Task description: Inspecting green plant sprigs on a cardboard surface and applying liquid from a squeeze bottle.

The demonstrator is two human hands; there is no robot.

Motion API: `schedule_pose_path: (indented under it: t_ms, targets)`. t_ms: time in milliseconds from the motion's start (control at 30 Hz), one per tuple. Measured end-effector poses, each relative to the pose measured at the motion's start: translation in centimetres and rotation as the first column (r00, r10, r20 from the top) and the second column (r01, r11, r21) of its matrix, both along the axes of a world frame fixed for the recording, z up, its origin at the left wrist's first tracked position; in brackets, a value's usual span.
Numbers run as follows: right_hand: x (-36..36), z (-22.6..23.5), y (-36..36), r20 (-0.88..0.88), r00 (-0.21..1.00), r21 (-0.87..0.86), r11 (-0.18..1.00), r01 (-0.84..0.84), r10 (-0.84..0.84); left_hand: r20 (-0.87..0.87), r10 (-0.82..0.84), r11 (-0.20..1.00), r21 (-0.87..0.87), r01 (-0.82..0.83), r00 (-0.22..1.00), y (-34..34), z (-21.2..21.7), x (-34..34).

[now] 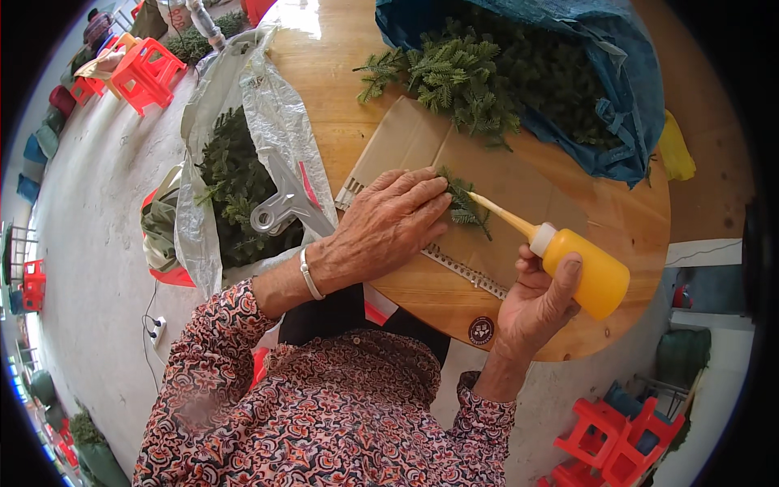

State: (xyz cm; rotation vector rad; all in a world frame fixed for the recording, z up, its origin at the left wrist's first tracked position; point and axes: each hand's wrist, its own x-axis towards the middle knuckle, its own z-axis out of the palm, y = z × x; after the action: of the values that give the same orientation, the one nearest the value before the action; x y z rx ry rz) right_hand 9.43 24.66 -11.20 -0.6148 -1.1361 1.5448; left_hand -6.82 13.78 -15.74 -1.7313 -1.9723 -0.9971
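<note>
In my right hand (540,304) is a yellow squeeze bottle (591,274), tilted so its long pale nozzle points up and left. The nozzle tip is at a small green fir sprig (468,213); whether they touch I cannot tell. My left hand (398,213) is closed on the sprig's other end, palm down, with its fingertips together over it. Beneath the sprig lies a flat piece of brown cardboard (519,195) on the round wooden table.
A blue bag (633,105) spilling fir branches (458,73) lies at the table's far side. To the left hangs a whitish plastic sack (284,105) of greenery, with a large grey clamp (284,207) at its edge. Red stools (146,75) stand on the floor.
</note>
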Motion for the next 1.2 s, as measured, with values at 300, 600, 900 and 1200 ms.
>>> schedule_pose_path:
  t_ms: [300, 600, 900, 1200]
  targets:
    - [-0.1, 0.2, -0.2, 0.041, 0.999, 0.016, 1.000, 0.007, -0.008, -0.032, -0.010, 1.000, 0.017, 0.011, 0.999, 0.0, 0.2, 0.1]
    - [0.7, 0.3, -0.2, 0.050, 0.999, 0.037, 0.999, 0.018, -0.020, -0.003, -0.009, 1.000, 0.015, 0.009, 1.000, 0.1, 0.3, 0.2]
    - [1.3, 0.0, -0.3, 0.032, 0.998, 0.081, 0.995, 0.052, -0.054, 0.016, -0.002, 1.000, 0.019, 0.002, 1.000, 0.1, 0.3, 0.4]
    - [2.5, -0.4, -0.2, 0.043, 0.999, 0.019, 0.999, 0.029, -0.030, 0.024, -0.005, 1.000, 0.026, 0.004, 1.000, 0.1, 0.3, 0.3]
